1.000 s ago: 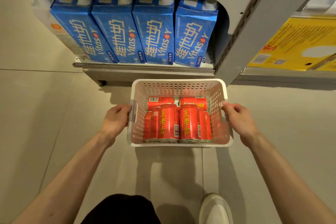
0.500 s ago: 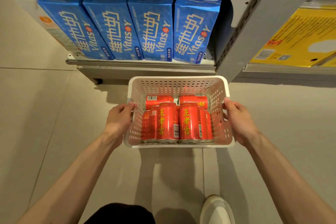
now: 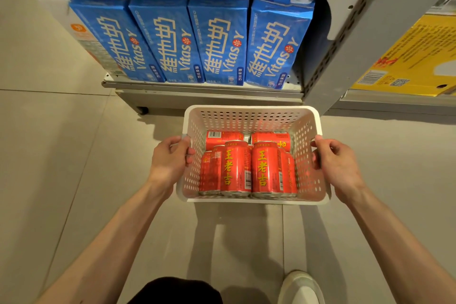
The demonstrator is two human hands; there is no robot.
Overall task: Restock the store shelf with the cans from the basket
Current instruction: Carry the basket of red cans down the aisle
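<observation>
left hand [image 3: 170, 161] grips the left rim of the white basket [image 3: 249, 115], fingers curled over the edge; right hand [image 3: 338, 164] grips the right rim the same way. grip unchanged since a second ago. red cans [image 3: 249, 168] lie packed inside the basket, none out. basket held above the tiled floor [image 3: 61, 155], in front of the bottom shelf [image 3: 202, 85]. four blue soy cartons [image 3: 209, 32] stand in a row on the shelf. view has edged closer: cartons and basket sit lower in frame than before. white shoe [image 3: 299, 287] below.
</observation>
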